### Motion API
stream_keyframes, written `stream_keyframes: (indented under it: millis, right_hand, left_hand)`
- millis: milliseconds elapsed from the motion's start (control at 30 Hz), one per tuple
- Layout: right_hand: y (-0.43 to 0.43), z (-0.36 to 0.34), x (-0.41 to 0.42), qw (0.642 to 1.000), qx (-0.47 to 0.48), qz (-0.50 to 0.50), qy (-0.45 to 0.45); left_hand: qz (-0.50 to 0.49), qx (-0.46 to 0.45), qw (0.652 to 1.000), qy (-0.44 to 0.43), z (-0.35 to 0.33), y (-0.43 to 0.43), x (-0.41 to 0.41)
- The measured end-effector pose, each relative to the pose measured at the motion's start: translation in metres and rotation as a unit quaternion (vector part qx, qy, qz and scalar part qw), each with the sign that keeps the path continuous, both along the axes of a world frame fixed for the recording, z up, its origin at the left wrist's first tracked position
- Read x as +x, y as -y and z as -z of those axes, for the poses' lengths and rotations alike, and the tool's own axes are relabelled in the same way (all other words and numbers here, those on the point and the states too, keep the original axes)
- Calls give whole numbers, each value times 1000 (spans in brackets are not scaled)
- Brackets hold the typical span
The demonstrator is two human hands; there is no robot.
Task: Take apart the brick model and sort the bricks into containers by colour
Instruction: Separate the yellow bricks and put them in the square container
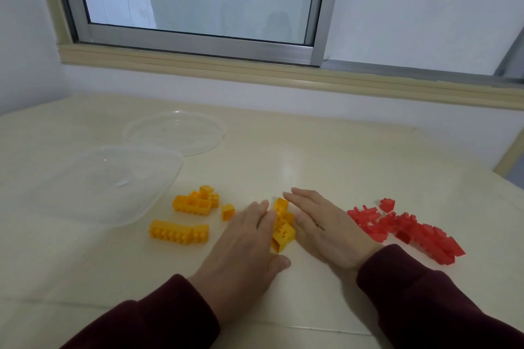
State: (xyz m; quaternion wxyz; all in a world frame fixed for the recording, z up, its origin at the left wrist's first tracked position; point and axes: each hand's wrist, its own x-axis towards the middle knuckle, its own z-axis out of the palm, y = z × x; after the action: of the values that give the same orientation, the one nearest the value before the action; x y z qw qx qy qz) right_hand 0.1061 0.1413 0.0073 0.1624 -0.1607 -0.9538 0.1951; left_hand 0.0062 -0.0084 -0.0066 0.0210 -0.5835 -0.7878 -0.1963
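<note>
Both hands lie flat, palms down, on the cream tabletop [312,150], one on each side of a small heap of loose yellow plastic bricks [282,225]. The left hand [246,244] has its fingers straight and pressed together, with the thumb stretched out along the table towards the person; its inner edge touches the heap. The right hand [326,224] also has its fingers straight and close together, pointing up and to the left, its inner edge against the other side of the same heap. Neither hand pinches or lifts a brick; the heap sits between them. Both arms wear dark maroon sleeves [425,300].

Left of the hands lie more yellow pieces: a long yellow block of joined bricks [178,231] nearest the person, a chunkier yellow cluster of joined bricks [197,201] behind it, and a single small yellow brick [227,211] just beside the left fingertips. To the right, apart from the right hand, a pile of translucent red plastic bricks [405,231] spreads across the table.

At the far left stand two clear plastic containers, both without bricks: a rounded square clear container [107,184] nearer the person and a round clear shallow dish [174,132] behind it, their rims overlapping in this view. An aluminium-framed window [198,45] runs along the wall behind the table
</note>
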Motion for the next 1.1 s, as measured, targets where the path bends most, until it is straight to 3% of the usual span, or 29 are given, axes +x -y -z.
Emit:
stream_keyframes:
  millis: [233,433,633,833,1100]
  right_hand:
    - [8,9,11,999,49,4,20]
    - [11,9,24,992,128,-13,16]
    - [15,10,35,976,214,-11,33]
    - [17,6,40,980,197,-25,-3]
    - [14,5,44,986,152,-64,-25]
  left_hand:
    - [-10,11,989,-146,-14,-6,3]
    - [14,33,992,-124,-14,-12,12]
    - [23,28,982,-185,-9,-14,21]
    - [26,34,998,-38,-2,-20,13]
    - [92,115,989,-17,2,-16,9]
